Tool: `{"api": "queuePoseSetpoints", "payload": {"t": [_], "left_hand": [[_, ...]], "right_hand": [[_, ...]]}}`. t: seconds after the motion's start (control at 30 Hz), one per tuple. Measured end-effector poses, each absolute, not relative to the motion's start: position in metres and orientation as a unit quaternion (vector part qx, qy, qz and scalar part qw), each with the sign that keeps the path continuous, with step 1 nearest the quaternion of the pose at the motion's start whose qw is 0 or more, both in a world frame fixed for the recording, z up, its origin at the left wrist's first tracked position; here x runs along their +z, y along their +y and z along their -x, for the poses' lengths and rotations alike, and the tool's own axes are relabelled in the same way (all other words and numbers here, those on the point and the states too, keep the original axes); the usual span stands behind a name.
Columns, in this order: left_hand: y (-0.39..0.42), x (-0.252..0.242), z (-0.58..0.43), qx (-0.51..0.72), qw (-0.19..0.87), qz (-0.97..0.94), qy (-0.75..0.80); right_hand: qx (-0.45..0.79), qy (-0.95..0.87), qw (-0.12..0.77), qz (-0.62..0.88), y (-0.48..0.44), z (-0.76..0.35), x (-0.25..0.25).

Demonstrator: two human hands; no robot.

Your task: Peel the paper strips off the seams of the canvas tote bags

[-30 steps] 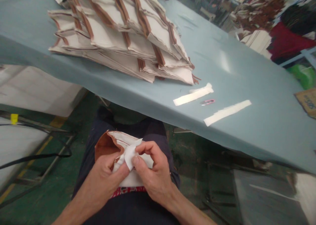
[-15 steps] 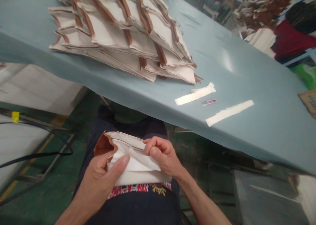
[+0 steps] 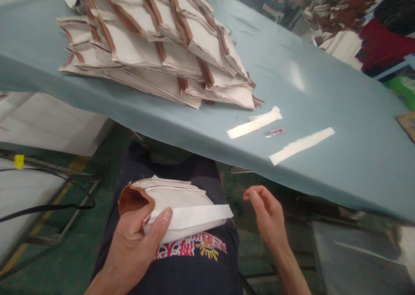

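My left hand [image 3: 139,239] grips a cream-and-brown sewn fabric piece [image 3: 181,193] above my lap, thumb on top. The brown end [image 3: 131,198] curls open beside the fingers. A white strip [image 3: 201,216] lies lengthwise along the piece, its left end under my left thumb and its right end reaching just past the fabric. To the right, apart from the piece, is my right hand [image 3: 269,217]. Its thumb and fingertips are pinched together; whatever they hold, if anything, is too small to make out.
A pile of similar cream-and-brown pieces [image 3: 139,49] lies on the blue-grey table [image 3: 272,74]. Near its front edge are white strips [image 3: 254,124], another white strip [image 3: 301,146] and small pink-handled thread snips [image 3: 275,132]. Black cables [image 3: 48,207] run at the left.
My right hand has come off the fabric piece and moved right. The white strip, bunched beneath the fingers before, now lies straight along the piece. My left hand keeps its grip.
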State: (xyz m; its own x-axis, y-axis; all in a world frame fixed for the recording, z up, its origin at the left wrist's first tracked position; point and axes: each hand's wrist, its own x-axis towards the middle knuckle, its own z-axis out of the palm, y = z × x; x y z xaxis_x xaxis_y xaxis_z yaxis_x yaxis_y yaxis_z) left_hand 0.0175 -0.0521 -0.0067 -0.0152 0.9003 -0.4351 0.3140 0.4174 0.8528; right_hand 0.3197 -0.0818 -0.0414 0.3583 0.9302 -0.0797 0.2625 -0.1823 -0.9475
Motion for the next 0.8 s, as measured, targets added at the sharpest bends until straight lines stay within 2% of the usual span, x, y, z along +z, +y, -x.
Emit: {"api": "queuePoseSetpoints", "payload": {"t": [0.07, 0.13, 0.27, 0.43, 0.63, 0.73, 0.8], "left_hand": [[-0.052, -0.01, -0.022, 0.281, 0.496, -0.492, 0.658], [-0.051, -0.015, -0.025, 0.274, 0.489, -0.522, 0.643], [-0.043, -0.021, -0.024, 0.274, 0.506, -0.554, 0.601], [-0.038, -0.018, -0.021, 0.279, 0.532, -0.55, 0.58], [-0.04, -0.027, -0.011, 0.229, 0.603, -0.58, 0.497], [-0.04, -0.03, -0.009, 0.232, 0.567, -0.636, 0.469], [-0.041, -0.029, -0.009, 0.246, 0.531, -0.681, 0.441]], "right_hand": [[0.259, -0.557, 0.441, 0.655, -0.087, -0.297, -0.021], [0.221, -0.665, 0.447, 0.555, -0.085, -0.263, -0.002], [0.237, -0.733, 0.454, 0.449, -0.07, -0.205, 0.012], [0.285, -0.69, 0.432, 0.506, -0.069, -0.189, -0.009], [0.28, -0.731, 0.313, 0.538, -0.083, -0.197, -0.017], [0.282, -0.758, 0.232, 0.541, -0.079, -0.198, -0.008], [0.338, -0.747, 0.184, 0.542, -0.07, -0.199, 0.004]]}}
